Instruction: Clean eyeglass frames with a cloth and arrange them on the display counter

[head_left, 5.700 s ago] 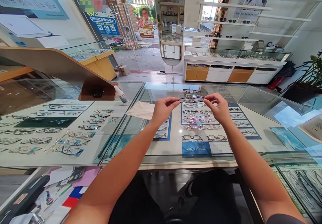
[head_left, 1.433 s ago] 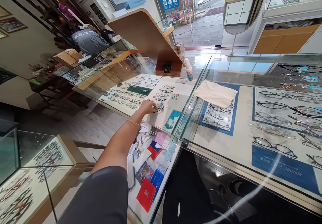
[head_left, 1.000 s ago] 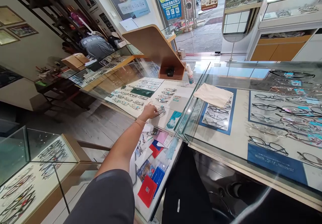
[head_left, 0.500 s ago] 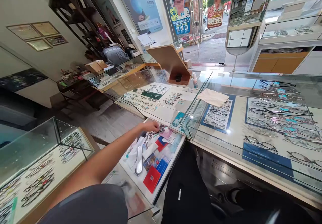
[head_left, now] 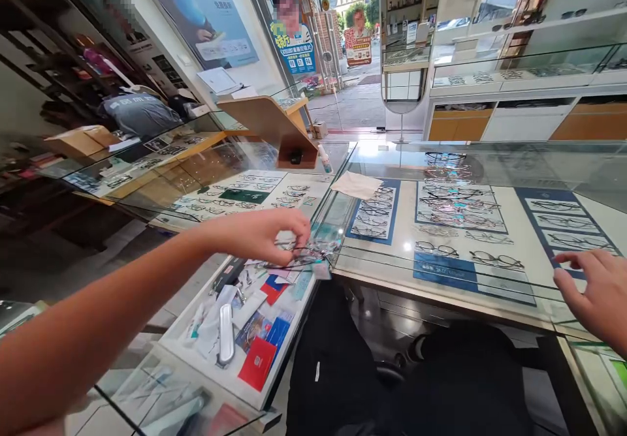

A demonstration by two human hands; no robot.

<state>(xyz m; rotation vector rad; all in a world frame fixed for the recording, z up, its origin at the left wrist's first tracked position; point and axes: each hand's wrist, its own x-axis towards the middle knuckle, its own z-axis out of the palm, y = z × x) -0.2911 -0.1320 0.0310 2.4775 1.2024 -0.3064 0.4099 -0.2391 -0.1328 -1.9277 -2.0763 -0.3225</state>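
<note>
Left hand: the left hand [head_left: 272, 237] was closed, thumb against fingers, gripping eyeglasses [head_left: 307, 254]; whether it held one pair or more could not be told through the blur.
Held eyeglasses: they were at the inner corner of the worktop [head_left: 405, 214], above the far end of an open drawer [head_left: 200, 358]; whether they touched the glass could not be told.
Right hand: the right hand [head_left: 595, 289] had its fingers parted, with nothing seen in its grip, near the right-hand blue board [head_left: 533, 194] with its frames.
Cloth: a pale cloth [head_left: 356, 185] lay on the glass, partly over the smaller blue board [head_left: 394, 219], apart from both hands.
Spray bottle: a white bottle [head_left: 324, 159] stood beyond the cloth.
Drawer contents: a red booklet [head_left: 257, 363], a silvery case [head_left: 226, 335] and loose papers lay there.
Done: the eyeglasses were in the left hand, by my reading already picked up.
Left over: they had not yet been set down or met by the right hand.
</note>
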